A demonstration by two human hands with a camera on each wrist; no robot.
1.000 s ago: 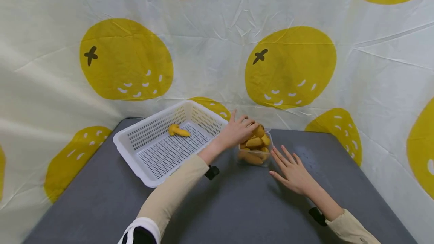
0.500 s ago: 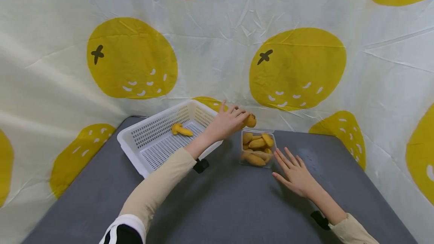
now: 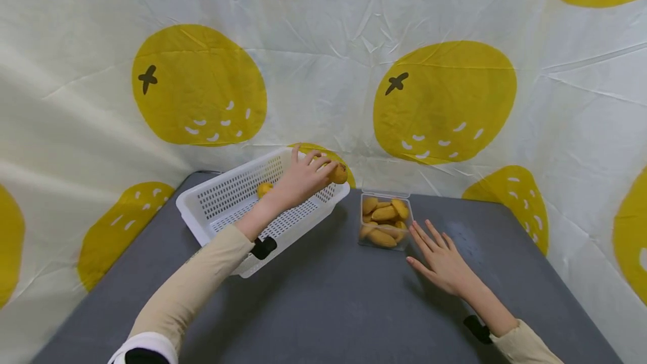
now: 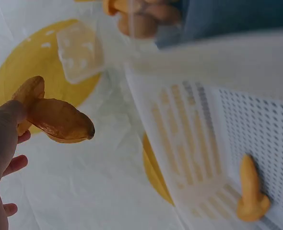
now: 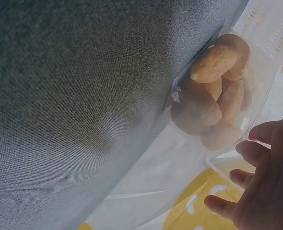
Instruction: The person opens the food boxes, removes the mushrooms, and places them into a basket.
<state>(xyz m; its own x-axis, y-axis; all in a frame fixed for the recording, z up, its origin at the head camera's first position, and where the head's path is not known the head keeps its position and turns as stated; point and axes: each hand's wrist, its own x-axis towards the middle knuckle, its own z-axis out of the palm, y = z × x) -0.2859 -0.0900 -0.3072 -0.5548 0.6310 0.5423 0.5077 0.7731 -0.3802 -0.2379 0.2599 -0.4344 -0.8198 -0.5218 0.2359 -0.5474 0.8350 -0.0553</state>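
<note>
"One knobbly yellow piece (image 4: 60,122) is held aloft; where, and by what?"

"By the left hand (image 3: 299,183): thumb and fingers pinch one end, the other lobe juts free. From where I stand it hangs near the far right corner of the white basket (image 3: 303,230); whether inside the rim, I cannot tell."

"What might fail?"

"Released there, it could strike the rim and roll onto the table (image 3: 323,308); so slight a pinch could also let the free lobe twist it loose. A mushroom-shaped piece (image 4: 251,191) lies on the basket floor; contact could bruise both."

"And the right hand (image 3: 437,260)?"

"Fingers straight, grasping nothing, fingertips at or just beside the clear container (image 5: 262,79), which holds similar pieces (image 3: 385,213). A careless nudge could shove it, and with its lid (image 3: 386,194) swung back, a tip would spill the contents."
</note>
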